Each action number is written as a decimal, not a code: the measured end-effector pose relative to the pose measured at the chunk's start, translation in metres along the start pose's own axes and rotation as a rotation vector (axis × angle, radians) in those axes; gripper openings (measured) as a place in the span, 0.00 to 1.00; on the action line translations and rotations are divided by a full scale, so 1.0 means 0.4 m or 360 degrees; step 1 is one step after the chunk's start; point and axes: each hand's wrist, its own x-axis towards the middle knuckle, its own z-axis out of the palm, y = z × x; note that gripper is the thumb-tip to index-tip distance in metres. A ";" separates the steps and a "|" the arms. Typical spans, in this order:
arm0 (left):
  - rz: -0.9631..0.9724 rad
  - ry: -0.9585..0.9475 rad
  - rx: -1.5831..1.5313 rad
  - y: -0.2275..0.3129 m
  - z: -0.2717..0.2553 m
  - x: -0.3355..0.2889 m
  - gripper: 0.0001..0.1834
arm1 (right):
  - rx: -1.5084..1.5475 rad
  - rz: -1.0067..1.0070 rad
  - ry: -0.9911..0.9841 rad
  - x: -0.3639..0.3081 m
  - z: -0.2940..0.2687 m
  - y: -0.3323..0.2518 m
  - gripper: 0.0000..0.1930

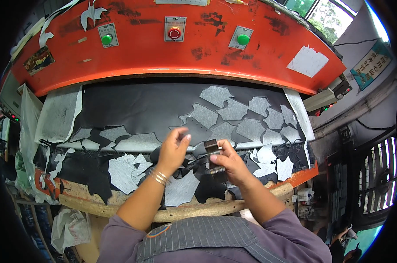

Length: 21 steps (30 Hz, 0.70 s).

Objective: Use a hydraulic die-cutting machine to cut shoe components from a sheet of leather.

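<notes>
My right hand grips a dark, narrow, block-like tool, with the thumb pressed on its face. It is held upright above a row of offcuts, and its exact kind cannot be made out. To its left, my left hand is raised with fingers half curled, a gap between thumb and forefinger, and nothing visible in it. Just beyond its fingertips lies a black sheet on the press bed. Grey cut-out pieces cover the sheet's right part, several of them side by side.
An orange press beam spans the far side, with two green buttons and a red stop button. Grey and black scraps are heaped along the near wooden edge. A plastic bag hangs at the lower left.
</notes>
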 end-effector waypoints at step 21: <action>-0.0146 -0.0861 0.0770 0.130 -0.077 -0.025 0.27 | -0.2335 -0.1667 -0.0655 0.551 -0.135 -0.149 0.21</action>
